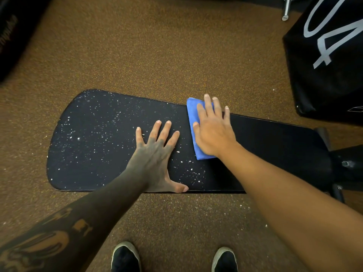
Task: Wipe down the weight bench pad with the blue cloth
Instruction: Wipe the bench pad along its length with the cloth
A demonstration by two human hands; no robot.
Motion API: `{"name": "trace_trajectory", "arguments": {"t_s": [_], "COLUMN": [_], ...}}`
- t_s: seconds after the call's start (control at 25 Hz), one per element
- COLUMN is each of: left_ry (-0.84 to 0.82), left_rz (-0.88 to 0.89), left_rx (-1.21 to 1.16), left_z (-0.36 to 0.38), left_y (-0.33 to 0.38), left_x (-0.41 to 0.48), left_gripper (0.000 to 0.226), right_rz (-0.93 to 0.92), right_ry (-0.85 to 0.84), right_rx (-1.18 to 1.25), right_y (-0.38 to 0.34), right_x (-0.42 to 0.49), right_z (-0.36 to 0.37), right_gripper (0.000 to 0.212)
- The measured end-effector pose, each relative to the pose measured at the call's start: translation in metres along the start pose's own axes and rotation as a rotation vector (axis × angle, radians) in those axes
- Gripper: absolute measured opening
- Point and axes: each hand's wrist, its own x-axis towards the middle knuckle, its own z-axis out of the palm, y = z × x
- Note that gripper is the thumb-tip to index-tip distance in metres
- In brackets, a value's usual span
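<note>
The black bench pad (pixel 275 146) runs left to right across the middle of the view. Its left part is speckled with white flecks, while the part right of the cloth looks clean and dark. A folded blue cloth (pixel 193 114) lies across the pad's width. My right hand (pixel 214 132) lies flat on the cloth and presses it onto the pad, fingers spread. My left hand (pixel 157 156) rests flat on the speckled pad just left of the cloth, fingers apart, thumb at the near edge, holding nothing.
Brown speckled floor (pixel 157 46) surrounds the bench. A black padded block with white lettering (pixel 324 55) stands at the upper right. Black bench frame parts (pixel 345 163) stick out at the right end. My two black shoes (pixel 125 258) stand at the bottom edge. A dark object (pixel 11 32) sits upper left.
</note>
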Motion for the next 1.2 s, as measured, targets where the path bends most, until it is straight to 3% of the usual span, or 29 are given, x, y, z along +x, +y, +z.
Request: {"name": "trace_trajectory", "arguments": {"t_s": [0.16, 0.32, 0.36, 0.48, 0.52, 0.64, 0.68, 0.8, 0.84, 0.96, 1.0, 1.12, 1.2], "left_ry": [-0.013, -0.013, -0.01, -0.007, -0.004, 0.017, 0.019, 0.017, 0.019, 0.033, 0.031, 0.023, 0.041], "left_rz": [0.022, 0.051, 0.057, 0.068, 0.068, 0.064, 0.066, 0.071, 0.07, 0.071, 0.072, 0.08, 0.081], "left_rx": [0.017, 0.048, 0.047, 0.042, 0.046, 0.052, 0.054, 0.055, 0.055, 0.06, 0.06, 0.063, 0.066], "left_z": [0.0, 0.002, 0.003, 0.006, 0.007, 0.007, 0.007, 0.008, 0.008, 0.009, 0.009, 0.01, 0.011], "left_y": [-0.018, -0.026, -0.028, -0.031, -0.032, -0.031, -0.031, -0.032, -0.032, -0.031, -0.031, -0.034, -0.034], "left_x": [-0.003, -0.005, -0.006, -0.006, -0.006, -0.006, -0.007, -0.007, -0.007, -0.006, -0.006, -0.006, -0.007], "left_gripper": [0.15, 0.149, 0.149, 0.149, 0.149, 0.149, 0.149, 0.15, 0.15, 0.149, 0.149, 0.149, 0.148], "right_rz": [0.005, -0.067, -0.049, 0.244, 0.262, 0.067, 0.076, 0.371, 0.38, 0.131, 0.13, 0.423, 0.333], "right_ry": [-0.032, -0.028, -0.042, -0.023, 0.01, 0.0, 0.006, 0.044, 0.039, 0.004, 0.009, 0.082, 0.078], "right_rx": [0.08, 0.022, 0.048, 0.141, 0.132, 0.123, 0.139, 0.2, 0.197, 0.161, 0.155, 0.179, 0.18], "right_y": [-0.024, -0.021, -0.011, -0.005, -0.017, -0.044, -0.039, -0.039, -0.053, -0.078, -0.068, -0.049, -0.068], "right_x": [0.006, -0.045, -0.052, -0.065, -0.075, -0.111, -0.116, -0.116, -0.12, -0.144, -0.145, -0.146, -0.156], "right_z": [0.001, 0.009, 0.011, 0.012, 0.014, 0.022, 0.024, 0.022, 0.022, 0.03, 0.032, 0.034, 0.037], "right_gripper": [0.06, 0.059, 0.058, 0.058, 0.059, 0.061, 0.06, 0.061, 0.061, 0.059, 0.058, 0.058, 0.058]}}
